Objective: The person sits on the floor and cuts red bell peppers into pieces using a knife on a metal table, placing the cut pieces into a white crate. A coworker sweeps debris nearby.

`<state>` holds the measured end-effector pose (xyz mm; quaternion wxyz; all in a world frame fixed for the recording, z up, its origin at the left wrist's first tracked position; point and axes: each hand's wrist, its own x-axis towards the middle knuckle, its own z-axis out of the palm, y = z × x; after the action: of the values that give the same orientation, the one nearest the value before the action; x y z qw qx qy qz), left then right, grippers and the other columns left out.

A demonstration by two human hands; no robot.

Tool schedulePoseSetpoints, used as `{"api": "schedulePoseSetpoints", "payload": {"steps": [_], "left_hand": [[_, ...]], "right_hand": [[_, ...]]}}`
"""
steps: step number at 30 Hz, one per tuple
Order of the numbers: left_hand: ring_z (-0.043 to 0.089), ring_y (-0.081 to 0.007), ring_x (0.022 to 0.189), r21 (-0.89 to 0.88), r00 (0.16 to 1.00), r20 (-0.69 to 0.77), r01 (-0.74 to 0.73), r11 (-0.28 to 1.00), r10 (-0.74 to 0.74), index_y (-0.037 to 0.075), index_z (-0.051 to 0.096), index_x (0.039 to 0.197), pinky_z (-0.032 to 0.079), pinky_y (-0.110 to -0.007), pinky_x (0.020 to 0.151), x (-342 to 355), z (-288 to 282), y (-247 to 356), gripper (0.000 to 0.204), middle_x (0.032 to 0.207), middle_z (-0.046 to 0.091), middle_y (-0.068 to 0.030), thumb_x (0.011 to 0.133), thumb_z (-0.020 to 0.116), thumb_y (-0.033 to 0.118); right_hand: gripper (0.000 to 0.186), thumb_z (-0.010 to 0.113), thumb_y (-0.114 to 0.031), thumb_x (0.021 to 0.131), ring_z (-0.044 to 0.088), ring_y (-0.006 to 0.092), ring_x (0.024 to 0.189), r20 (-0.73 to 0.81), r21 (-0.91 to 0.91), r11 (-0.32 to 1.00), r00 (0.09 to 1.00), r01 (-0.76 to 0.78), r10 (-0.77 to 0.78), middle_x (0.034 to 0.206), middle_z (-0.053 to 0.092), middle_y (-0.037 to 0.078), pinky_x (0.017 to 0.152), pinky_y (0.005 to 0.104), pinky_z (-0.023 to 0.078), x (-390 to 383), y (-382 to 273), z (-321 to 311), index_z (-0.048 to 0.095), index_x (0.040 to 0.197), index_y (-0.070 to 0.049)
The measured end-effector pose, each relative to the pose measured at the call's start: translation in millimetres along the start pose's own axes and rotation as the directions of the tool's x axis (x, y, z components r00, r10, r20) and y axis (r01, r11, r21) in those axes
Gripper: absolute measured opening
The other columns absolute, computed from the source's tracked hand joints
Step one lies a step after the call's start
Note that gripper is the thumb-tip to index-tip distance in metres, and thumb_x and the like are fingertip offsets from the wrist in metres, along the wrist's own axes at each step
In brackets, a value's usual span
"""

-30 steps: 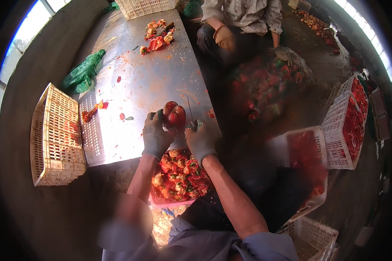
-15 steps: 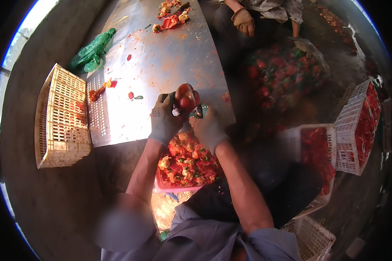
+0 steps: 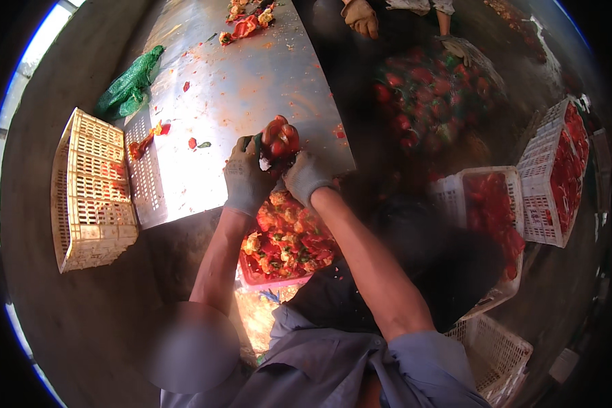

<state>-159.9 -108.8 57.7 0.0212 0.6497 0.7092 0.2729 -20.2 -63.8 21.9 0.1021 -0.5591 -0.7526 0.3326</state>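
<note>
A red pepper (image 3: pixel 281 138) is held up over the near edge of the metal table (image 3: pixel 245 98). My left hand (image 3: pixel 243 175), in a grey glove, is closed round its left side. At its lower right my gloved right hand (image 3: pixel 307 175) has curled fingers close against the pepper; whatever they hold is hidden. Directly below both hands stands a pink crate (image 3: pixel 253 279), full of red and yellowish pepper scraps with green bits.
A white slatted crate (image 3: pixel 95 197) stands at the left by a green net bag (image 3: pixel 130 85). Crates of red peppers (image 3: pixel 489 211) stand to the right. A netted heap of red peppers (image 3: pixel 432 95) lies beyond, near another person's gloved hand (image 3: pixel 362 19).
The pepper has turned in my left hand and shows more of its red outside. My right hand has shifted a little left, and the dark piece at its fingers is no longer visible.
</note>
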Motion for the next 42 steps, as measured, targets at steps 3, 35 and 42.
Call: {"api": "schedulePoseSetpoints", "payload": {"steps": [3, 35, 42], "left_hand": [[0.075, -0.0388, 0.098, -0.106, 0.999, -0.008, 0.05, 0.993, -0.051, 0.007, 0.073, 0.127, 0.062, -0.048, 0.088, -4.4, 4.1, -19.5, 0.054, 0.107, 0.073, -0.0151, 0.081, 0.092, 0.029], [0.075, -0.0188, 0.1, -0.938, 0.849, -0.021, 0.166, 0.305, -0.527, -0.007, 0.069, 0.133, 0.063, -0.034, 0.088, -34.7, -5.5, -67.0, 0.042, 0.115, 0.078, -0.0098, 0.102, 0.081, 0.02], [0.073, -0.0209, 0.117, -0.924, 0.957, 0.059, 0.16, 0.347, -0.284, -0.003, 0.064, 0.143, 0.063, -0.039, 0.1, -68.6, -21.6, -33.4, 0.055, 0.129, 0.074, -0.01, 0.107, 0.077, 0.037]], "right_hand": [[0.044, 0.061, -0.035, 0.109, 0.077, 0.0339, 0.106, -0.039, 0.281, 0.959, 0.998, -0.027, 0.039, 0.122, 0.077, 0.022, 0.088, 0.0437, 0.061, -19.6, 0.2, 4.4, 0.065, 0.136, 0.0], [0.038, 0.076, -0.031, 0.092, 0.078, 0.0471, 0.1, 0.028, 0.144, 0.989, 0.999, -0.035, 0.032, 0.101, 0.077, 0.034, 0.09, 0.0522, 0.062, -58.2, -2.3, 24.2, 0.075, 0.103, 0.006], [0.029, 0.085, -0.023, 0.09, 0.075, 0.0413, 0.083, -0.158, 0.621, 0.782, 0.986, 0.055, 0.056, 0.087, 0.076, 0.02, 0.077, 0.0482, 0.058, -50.8, -17.8, -19.3, 0.07, 0.1, -0.001]]}}
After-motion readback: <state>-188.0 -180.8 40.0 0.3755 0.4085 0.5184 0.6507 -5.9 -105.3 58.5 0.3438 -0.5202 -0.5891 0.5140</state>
